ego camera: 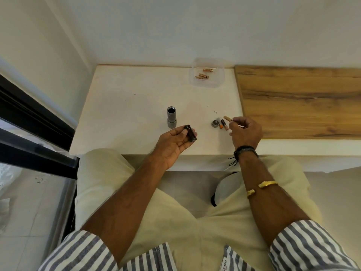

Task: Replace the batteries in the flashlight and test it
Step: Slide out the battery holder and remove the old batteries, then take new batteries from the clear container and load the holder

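Observation:
The grey flashlight body [171,117] stands upright on the white table [136,98] with its top end uncovered. My left hand [173,144] grips a dark cylindrical battery holder [191,133] just to the right of the flashlight body. My right hand [245,132] pinches one copper-topped battery [227,118] above the table. Beside it on the table lie the flashlight's round end cap [215,123] and another battery [224,124], with a small orange-tipped piece next to them.
A clear plastic tray [209,73] with three copper-coloured batteries sits at the back of the table. A wooden surface [302,100] adjoins the table on the right. A black-framed glass pane [37,133] runs along the left. My legs are below the table edge.

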Action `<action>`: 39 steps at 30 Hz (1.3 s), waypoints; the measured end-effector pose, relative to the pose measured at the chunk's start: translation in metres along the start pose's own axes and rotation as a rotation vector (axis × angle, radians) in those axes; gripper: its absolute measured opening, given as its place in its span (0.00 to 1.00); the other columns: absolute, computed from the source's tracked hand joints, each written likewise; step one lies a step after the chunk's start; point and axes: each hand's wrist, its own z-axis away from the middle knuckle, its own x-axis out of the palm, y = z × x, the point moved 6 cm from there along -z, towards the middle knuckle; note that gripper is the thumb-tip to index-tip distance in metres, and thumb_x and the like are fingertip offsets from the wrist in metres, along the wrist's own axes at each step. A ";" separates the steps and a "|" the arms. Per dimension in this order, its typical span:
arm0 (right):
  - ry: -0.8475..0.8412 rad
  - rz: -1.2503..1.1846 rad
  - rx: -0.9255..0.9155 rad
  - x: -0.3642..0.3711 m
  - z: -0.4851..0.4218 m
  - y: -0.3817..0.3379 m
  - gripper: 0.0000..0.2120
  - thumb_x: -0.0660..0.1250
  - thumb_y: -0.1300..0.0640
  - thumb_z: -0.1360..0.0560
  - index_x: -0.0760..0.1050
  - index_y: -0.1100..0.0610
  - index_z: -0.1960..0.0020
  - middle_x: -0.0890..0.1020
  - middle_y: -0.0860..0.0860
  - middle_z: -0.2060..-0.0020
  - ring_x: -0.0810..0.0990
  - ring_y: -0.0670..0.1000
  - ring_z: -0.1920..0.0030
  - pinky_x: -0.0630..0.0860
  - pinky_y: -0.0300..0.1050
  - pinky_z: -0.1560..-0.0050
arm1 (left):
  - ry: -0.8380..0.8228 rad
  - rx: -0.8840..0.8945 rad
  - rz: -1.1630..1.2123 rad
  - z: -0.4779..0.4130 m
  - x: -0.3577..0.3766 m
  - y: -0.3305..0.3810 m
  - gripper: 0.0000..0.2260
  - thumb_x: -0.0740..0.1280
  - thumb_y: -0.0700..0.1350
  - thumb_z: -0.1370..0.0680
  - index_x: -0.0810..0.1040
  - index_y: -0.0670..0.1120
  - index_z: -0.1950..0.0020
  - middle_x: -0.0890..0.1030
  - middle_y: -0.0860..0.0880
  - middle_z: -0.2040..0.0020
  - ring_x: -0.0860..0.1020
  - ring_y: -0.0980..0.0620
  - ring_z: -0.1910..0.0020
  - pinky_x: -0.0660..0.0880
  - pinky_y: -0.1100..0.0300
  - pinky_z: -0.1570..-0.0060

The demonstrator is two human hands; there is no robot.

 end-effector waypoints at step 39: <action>-0.274 0.233 -0.344 0.134 -0.103 -0.118 0.07 0.74 0.59 0.29 0.87 0.51 0.53 0.87 0.44 0.58 0.84 0.45 0.56 0.79 0.30 0.52 | 0.053 -0.067 0.117 -0.028 0.004 -0.002 0.09 0.63 0.35 0.20 0.78 0.37 0.41 0.83 0.38 0.45 0.83 0.44 0.45 0.79 0.51 0.42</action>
